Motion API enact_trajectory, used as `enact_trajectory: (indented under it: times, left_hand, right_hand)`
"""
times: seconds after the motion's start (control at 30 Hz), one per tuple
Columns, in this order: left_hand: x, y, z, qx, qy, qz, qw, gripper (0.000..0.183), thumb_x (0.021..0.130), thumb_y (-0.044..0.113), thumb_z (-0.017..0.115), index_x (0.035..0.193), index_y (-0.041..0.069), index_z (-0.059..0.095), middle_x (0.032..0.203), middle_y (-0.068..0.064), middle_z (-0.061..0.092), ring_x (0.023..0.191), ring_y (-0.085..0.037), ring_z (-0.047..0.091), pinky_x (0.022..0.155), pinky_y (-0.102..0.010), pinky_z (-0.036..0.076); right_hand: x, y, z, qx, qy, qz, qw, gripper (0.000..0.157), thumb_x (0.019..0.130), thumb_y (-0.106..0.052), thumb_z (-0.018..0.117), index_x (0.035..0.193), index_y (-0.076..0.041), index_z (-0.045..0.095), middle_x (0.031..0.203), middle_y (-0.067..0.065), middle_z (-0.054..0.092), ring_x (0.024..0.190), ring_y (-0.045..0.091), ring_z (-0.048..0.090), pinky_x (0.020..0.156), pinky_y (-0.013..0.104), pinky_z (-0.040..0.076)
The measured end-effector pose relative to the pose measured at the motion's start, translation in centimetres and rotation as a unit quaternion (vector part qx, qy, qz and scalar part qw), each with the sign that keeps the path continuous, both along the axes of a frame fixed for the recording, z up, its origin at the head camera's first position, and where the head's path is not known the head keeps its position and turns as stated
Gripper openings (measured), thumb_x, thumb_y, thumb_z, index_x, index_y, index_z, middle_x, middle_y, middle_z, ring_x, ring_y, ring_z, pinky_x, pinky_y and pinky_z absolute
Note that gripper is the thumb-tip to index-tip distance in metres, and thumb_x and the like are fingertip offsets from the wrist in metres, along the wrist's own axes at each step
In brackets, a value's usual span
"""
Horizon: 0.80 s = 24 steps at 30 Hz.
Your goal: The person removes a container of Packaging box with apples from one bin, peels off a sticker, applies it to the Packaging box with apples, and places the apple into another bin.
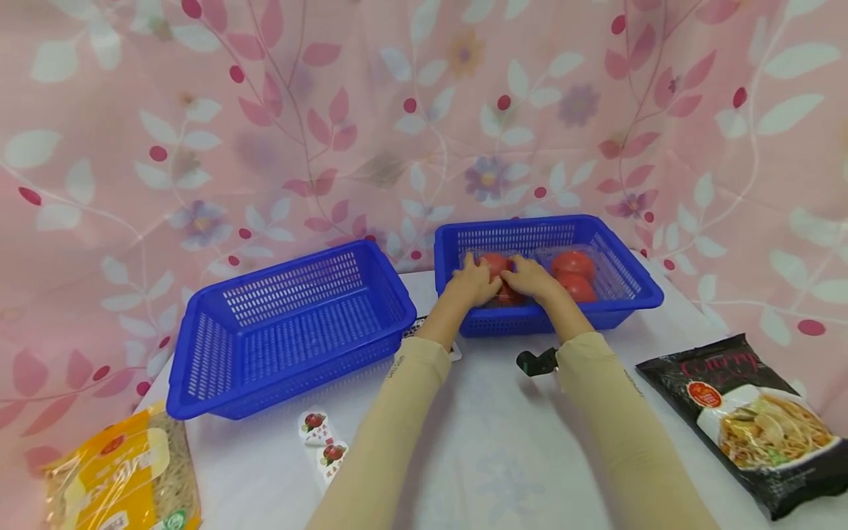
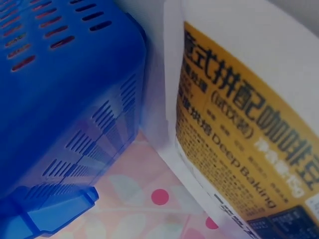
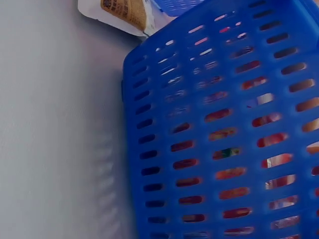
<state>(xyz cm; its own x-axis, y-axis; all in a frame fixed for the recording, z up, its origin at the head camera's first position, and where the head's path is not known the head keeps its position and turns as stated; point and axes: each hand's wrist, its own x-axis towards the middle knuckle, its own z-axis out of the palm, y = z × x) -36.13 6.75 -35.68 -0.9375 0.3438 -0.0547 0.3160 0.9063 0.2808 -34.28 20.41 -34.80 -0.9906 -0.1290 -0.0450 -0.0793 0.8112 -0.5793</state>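
Both hands reach into the right blue basket (image 1: pixel 550 313). My left hand (image 1: pixel 474 283) and right hand (image 1: pixel 532 280) grip opposite sides of a clear plastic pack of round red fruits (image 1: pixel 495 263). The fingers cover much of this pack. To its right in the same basket lies a second clear pack of red fruits (image 1: pixel 575 266). In the right wrist view, red shows through the slots of the basket wall (image 3: pixel 214 149); the hands are out of sight in both wrist views.
At left stands another blue basket (image 1: pixel 311 324). A white coffee-bean pouch (image 2: pixel 244 139) lies between the baskets, partly under the left forearm. Fruit-picture stickers (image 1: pixel 322 439), a yellow bag (image 1: pixel 126 471), a black curry noodle packet (image 1: pixel 745 423) and a black round-ended object (image 1: pixel 535 363) lie around.
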Motion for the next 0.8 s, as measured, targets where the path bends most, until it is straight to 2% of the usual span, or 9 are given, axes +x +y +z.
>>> enact_trajectory:
  times: [0.17,0.27,0.33,0.53,0.7,0.8]
  left_hand:
    - [0.2,-0.4,0.5,0.017,0.019,-0.021,0.9995,0.057,0.094,0.041,0.038,0.144,0.014,0.031,0.148,-0.016,0.018,0.121,-0.052,0.034,0.093,-0.057,0.036]
    - [0.4,-0.6,0.8,0.039,0.039,-0.025,0.9982,0.056,0.093,0.041,0.040,0.142,0.015,0.036,0.148,-0.015,0.022,0.119,-0.051,0.036,0.092,-0.056,0.038]
    - [0.4,-0.8,1.0,0.059,0.058,-0.037,0.9959,0.058,0.091,0.043,0.043,0.141,0.015,0.037,0.147,-0.016,0.023,0.120,-0.048,0.037,0.093,-0.055,0.038]
    - [0.8,-1.6,2.0,0.124,0.097,-0.075,0.9846,0.063,0.085,0.047,0.052,0.140,0.018,0.039,0.147,-0.016,0.023,0.125,-0.037,0.036,0.098,-0.050,0.034]
    - [1.6,-2.2,2.8,0.144,0.113,-0.066,0.9809,0.060,0.085,0.045,0.054,0.138,0.019,0.043,0.148,-0.014,0.022,0.130,-0.035,0.029,0.102,-0.050,0.029]
    - [2.4,-2.3,3.6,0.137,0.114,-0.070,0.9815,0.059,0.086,0.044,0.054,0.138,0.018,0.043,0.147,-0.014,0.024,0.130,-0.034,0.029,0.102,-0.049,0.029]
  right_hand:
    - [-0.3,0.0,0.0,0.022,0.033,-0.011,0.999,0.056,0.095,-0.024,0.040,0.136,0.012,0.030,0.134,0.033,0.035,0.127,0.044,0.028,0.102,0.054,0.025]
    - [-0.3,0.1,0.1,0.007,0.038,-0.025,0.999,0.056,0.095,-0.027,0.041,0.137,0.009,0.031,0.136,0.031,0.035,0.127,0.044,0.028,0.101,0.054,0.026]
    - [-0.1,0.2,0.4,-0.005,0.064,-0.040,0.997,0.055,0.094,-0.028,0.043,0.137,0.006,0.034,0.137,0.029,0.035,0.127,0.044,0.029,0.100,0.055,0.027]
    - [0.8,0.8,1.6,-0.027,0.189,-0.063,0.980,0.044,0.089,-0.021,0.052,0.127,0.002,0.051,0.133,0.025,0.043,0.126,0.040,0.033,0.100,0.054,0.028]
    - [1.9,0.9,2.0,-0.052,0.217,-0.052,0.973,0.041,0.088,-0.016,0.050,0.124,0.002,0.055,0.131,0.026,0.045,0.127,0.037,0.034,0.099,0.054,0.030]
    - [2.6,0.8,2.5,-0.063,0.226,-0.048,0.971,0.040,0.088,-0.016,0.050,0.123,0.003,0.055,0.131,0.027,0.044,0.128,0.036,0.033,0.099,0.054,0.030]
